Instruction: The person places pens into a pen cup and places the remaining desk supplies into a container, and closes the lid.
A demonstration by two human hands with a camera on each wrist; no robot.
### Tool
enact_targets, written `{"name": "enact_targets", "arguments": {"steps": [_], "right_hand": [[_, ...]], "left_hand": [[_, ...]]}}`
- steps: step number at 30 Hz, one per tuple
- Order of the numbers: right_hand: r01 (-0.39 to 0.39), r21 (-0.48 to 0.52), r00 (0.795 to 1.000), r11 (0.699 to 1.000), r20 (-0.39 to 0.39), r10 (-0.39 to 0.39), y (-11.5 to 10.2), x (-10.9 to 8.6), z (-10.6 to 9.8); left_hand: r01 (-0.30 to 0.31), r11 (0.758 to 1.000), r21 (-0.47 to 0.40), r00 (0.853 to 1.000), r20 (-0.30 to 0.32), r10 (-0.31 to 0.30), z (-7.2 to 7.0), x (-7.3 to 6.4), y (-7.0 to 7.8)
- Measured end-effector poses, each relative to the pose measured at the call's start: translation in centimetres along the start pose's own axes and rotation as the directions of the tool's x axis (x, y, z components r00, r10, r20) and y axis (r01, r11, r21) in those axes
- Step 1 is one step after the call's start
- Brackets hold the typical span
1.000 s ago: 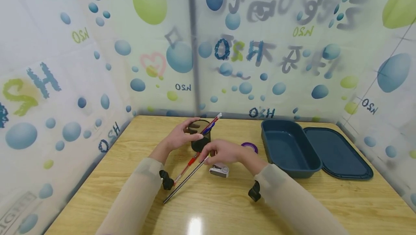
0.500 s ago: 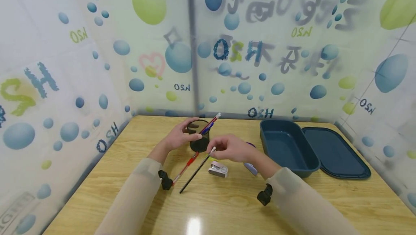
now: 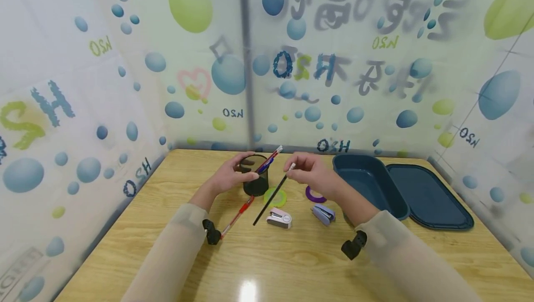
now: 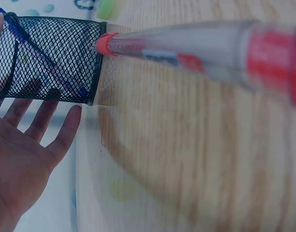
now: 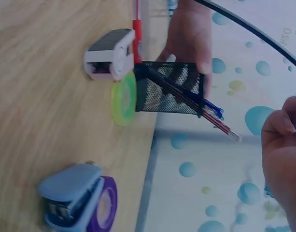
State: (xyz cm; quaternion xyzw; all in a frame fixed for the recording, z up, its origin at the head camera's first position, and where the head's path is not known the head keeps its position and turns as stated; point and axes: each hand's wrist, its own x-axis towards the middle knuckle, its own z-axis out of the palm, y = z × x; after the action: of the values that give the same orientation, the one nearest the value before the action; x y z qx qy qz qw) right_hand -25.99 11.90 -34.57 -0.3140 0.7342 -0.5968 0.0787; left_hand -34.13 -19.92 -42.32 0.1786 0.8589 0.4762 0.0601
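Note:
My left hand (image 3: 227, 174) holds a black mesh pen cup (image 3: 256, 187) upright on the table, thumb in front and fingers round the far side. A red-and-white striped pencil (image 3: 275, 153) and a blue pen (image 3: 265, 167) lean inside it. In the air right of the cup, my right hand (image 3: 314, 174) pinches a dark pencil (image 3: 269, 203) near its white top end; its lower end slants down to the left. Below the cup lies a red pen (image 3: 237, 217), one end at the cup's base, also large in the left wrist view.
A yellow-green tape roll (image 3: 282, 198) and a pink-and-white stapler (image 3: 278, 219) lie between the hands. Under the right forearm's left side are a purple tape roll (image 3: 310, 195) and a lilac stapler (image 3: 323, 214). A dark blue bin (image 3: 360, 176) and its lid (image 3: 434, 197) stand right.
My right hand has lifted the dark pencil up and to the right, uncovering the yellow-green tape roll and the lilac stapler. The left hand stays on the cup.

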Motion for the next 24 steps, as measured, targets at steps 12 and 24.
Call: {"name": "enact_targets", "arguments": {"steps": [12, 24], "right_hand": [[0.052, 0.023, 0.912, 0.998, -0.409, -0.038, -2.0, 1.7, -2.2], [-0.021, -0.001, 0.869, 1.0, -0.495, 0.017, 0.4, 3.1, -1.3]], "left_hand": [[-0.017, 1.0, -0.011, 1.0, 0.008, 0.017, -0.1, -0.1, 0.1], [-0.031, 0.999, -0.022, 0.999, 0.01, 0.031, -0.1, 0.1, -0.2]]}}
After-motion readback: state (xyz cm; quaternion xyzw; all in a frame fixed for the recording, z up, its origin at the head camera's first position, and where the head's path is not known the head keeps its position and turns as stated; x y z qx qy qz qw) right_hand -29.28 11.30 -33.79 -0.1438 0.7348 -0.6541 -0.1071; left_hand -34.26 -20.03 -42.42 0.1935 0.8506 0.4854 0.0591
